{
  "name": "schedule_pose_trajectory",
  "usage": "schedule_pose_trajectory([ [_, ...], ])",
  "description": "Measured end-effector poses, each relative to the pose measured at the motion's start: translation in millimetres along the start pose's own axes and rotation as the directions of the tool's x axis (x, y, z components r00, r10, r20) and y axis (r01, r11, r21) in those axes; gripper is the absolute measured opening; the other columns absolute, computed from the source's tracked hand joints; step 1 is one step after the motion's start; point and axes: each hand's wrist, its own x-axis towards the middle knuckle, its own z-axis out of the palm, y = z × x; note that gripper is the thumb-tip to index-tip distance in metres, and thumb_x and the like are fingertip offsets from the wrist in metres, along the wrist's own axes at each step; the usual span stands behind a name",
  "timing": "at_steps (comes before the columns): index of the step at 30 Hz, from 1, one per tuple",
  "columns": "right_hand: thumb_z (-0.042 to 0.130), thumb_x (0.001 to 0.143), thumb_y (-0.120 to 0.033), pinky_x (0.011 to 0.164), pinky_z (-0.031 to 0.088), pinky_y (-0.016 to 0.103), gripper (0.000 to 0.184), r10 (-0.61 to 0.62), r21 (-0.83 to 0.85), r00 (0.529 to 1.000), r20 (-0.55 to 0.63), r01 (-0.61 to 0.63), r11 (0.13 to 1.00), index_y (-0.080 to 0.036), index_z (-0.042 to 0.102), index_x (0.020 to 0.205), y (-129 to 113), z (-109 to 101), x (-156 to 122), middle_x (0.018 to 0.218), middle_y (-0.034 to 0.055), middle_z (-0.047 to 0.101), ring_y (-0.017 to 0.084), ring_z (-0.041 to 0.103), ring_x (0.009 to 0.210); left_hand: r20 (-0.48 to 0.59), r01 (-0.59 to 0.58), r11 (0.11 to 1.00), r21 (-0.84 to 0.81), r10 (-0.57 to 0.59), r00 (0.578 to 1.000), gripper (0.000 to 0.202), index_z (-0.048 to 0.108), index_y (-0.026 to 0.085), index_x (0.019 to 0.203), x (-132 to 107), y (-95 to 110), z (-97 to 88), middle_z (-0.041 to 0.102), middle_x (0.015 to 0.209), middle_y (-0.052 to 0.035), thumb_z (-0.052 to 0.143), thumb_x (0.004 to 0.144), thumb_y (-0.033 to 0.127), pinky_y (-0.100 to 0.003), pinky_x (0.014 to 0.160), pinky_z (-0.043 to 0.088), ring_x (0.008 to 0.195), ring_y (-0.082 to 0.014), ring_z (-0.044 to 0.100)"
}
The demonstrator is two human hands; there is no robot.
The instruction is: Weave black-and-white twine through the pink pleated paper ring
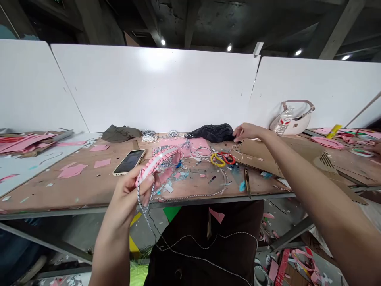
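Observation:
My left hand is closed on a curved pink and white pleated band, held just above the near edge of the brown worktable. A black-and-white twisted cord hangs from that hand down over my dark apron. My right hand reaches far across the table to the back. Its fingers are curled at the edge of a dark grey cloth and a sheet of cardboard. What they hold, if anything, is hidden.
A phone lies face up left of the band. Scissors with yellow and red handles, pink paper scraps, more cord and a box cutter litter the table. White partition boards stand behind. A water bottle lies at back right.

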Motion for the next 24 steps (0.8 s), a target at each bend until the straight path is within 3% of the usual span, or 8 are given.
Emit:
schedule_pose_trajectory([
  [3,0.065,0.094,-0.037,0.062,0.047,0.028,0.020,-0.117,0.118,0.991,-0.071,0.125,0.985,-0.021,0.068,0.084,-51.6,25.9,-51.0,0.078,0.0019,0.067,0.015,0.059,0.071,-0.033,-0.009,0.998,0.060,0.011,0.999,0.021,0.070,0.020,0.087,0.9,-0.7,15.4,0.054,0.047,0.0071,0.076,0.077,0.038,-0.023,0.041,0.035,0.037,-0.0098,0.042],
  [5,0.055,0.098,-0.041,0.059,0.046,0.029,0.028,-0.287,0.319,0.942,-0.172,0.329,0.889,-0.023,0.065,0.079,-90.6,56.4,-99.3,0.075,0.0012,0.066,0.016,0.059,0.067,-0.071,-0.058,0.982,0.182,0.072,0.995,0.023,0.072,0.020,0.094,0.8,-3.8,29.1,0.066,0.063,0.0027,0.076,0.075,0.034,-0.025,0.046,0.044,0.048,-0.0136,0.055],
  [7,0.059,0.095,-0.047,0.056,0.048,0.033,0.028,-0.379,0.382,0.905,-0.192,0.425,0.821,-0.026,0.061,0.077,-123.1,90.7,-142.8,0.072,-0.0002,0.064,0.017,0.058,0.063,-0.070,-0.154,0.922,0.356,0.190,0.979,0.024,0.073,0.019,0.098,-0.1,-9.6,41.4,0.075,0.081,-0.0021,0.070,0.077,0.029,-0.029,0.059,0.053,0.066,-0.0197,0.066],
  [10,0.059,0.094,-0.049,0.062,0.054,0.042,0.022,-0.317,0.240,0.909,-0.272,0.383,0.892,-0.030,0.054,0.085,-146.1,132.4,-175.1,0.084,0.0014,0.066,0.026,0.064,0.074,-0.016,-0.244,0.792,0.560,0.305,0.952,0.032,0.075,0.021,0.106,-1.8,-21.3,51.7,0.079,0.095,-0.0046,0.057,0.080,0.020,-0.033,0.073,0.056,0.082,-0.0241,0.072],
  [13,0.046,0.100,-0.038,0.066,0.056,0.047,0.017,-0.274,0.144,0.916,-0.293,0.326,0.934,-0.029,0.048,0.085,-143.1,151.6,-172.3,0.091,0.0051,0.063,0.030,0.065,0.079,0.011,-0.268,0.724,0.636,0.338,0.941,0.029,0.075,0.022,0.109,-0.7,-31.6,53.6,0.080,0.100,-0.0065,0.057,0.086,0.024,-0.033,0.073,0.056,0.084,-0.0254,0.075],
  [18,0.042,0.099,-0.032,0.069,0.057,0.044,0.017,-0.309,0.289,0.911,-0.272,0.384,0.877,-0.029,0.042,0.083,-131.7,137.8,-166.7,0.086,0.0037,0.059,0.026,0.063,0.076,0.033,-0.280,0.697,0.660,0.345,0.938,0.026,0.077,0.023,0.106,5.7,-38.1,51.1,0.081,0.098,-0.0072,0.061,0.090,0.036,-0.032,0.071,0.055,0.082,-0.0264,0.075],
  [21,0.051,0.099,-0.034,0.069,0.056,0.040,0.018,-0.292,0.577,0.914,-0.282,0.404,0.710,-0.030,0.047,0.082,-125.2,108.9,-185.0,0.081,0.0021,0.059,0.024,0.062,0.076,-0.020,-0.198,0.681,0.705,0.297,0.955,0.029,0.078,0.022,0.106,9.5,-40.1,46.2,0.081,0.093,-0.0070,0.062,0.089,0.040,-0.031,0.069,0.052,0.074,-0.0245,0.073],
  [24,0.053,0.098,-0.043,0.060,0.049,0.042,0.019,-0.187,0.730,0.925,-0.330,0.376,0.571,-0.034,0.054,0.081,-103.6,75.0,-215.4,0.070,0.0023,0.056,0.024,0.059,0.064,-0.083,-0.097,0.665,0.740,0.233,0.969,0.033,0.078,0.021,0.104,12.9,-42.9,37.8,0.076,0.072,-0.0044,0.064,0.088,0.046,-0.029,0.061,0.045,0.061,-0.0217,0.067],
])
